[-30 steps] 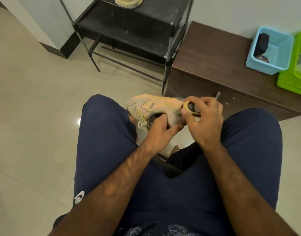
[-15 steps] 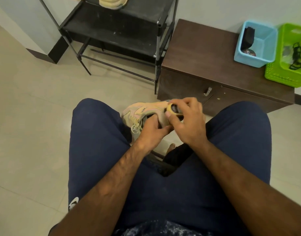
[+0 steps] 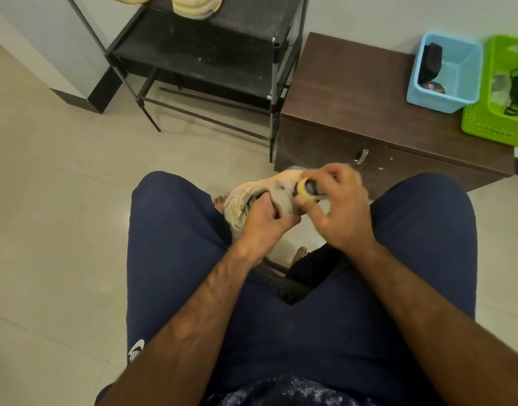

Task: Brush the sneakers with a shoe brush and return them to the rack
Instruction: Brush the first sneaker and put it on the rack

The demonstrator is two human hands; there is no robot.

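A pale pink and beige sneaker (image 3: pixel 278 189) is held between my knees, above the floor. My left hand (image 3: pixel 262 227) grips it at the opening, fingers tucked inside by the laces. My right hand (image 3: pixel 339 212) holds a small shoe brush (image 3: pixel 306 190) with a yellow rim against the sneaker's side; the hand is motion-blurred. The other sneaker (image 3: pixel 196 5) sits sole-out on the upper shelf of the black metal rack (image 3: pixel 210 57) at the back.
A dark brown low cabinet (image 3: pixel 354 98) stands right of the rack, close behind my hands. On it are a blue basket (image 3: pixel 454 92) holding dark items and a green basket (image 3: pixel 486 121). Beige tiled floor (image 3: pixel 61 200) spreads to the left.
My right hand has shifted the brush along the sneaker's side. The camera has tilted up a little, showing more of the rack. My left hand keeps its grip.
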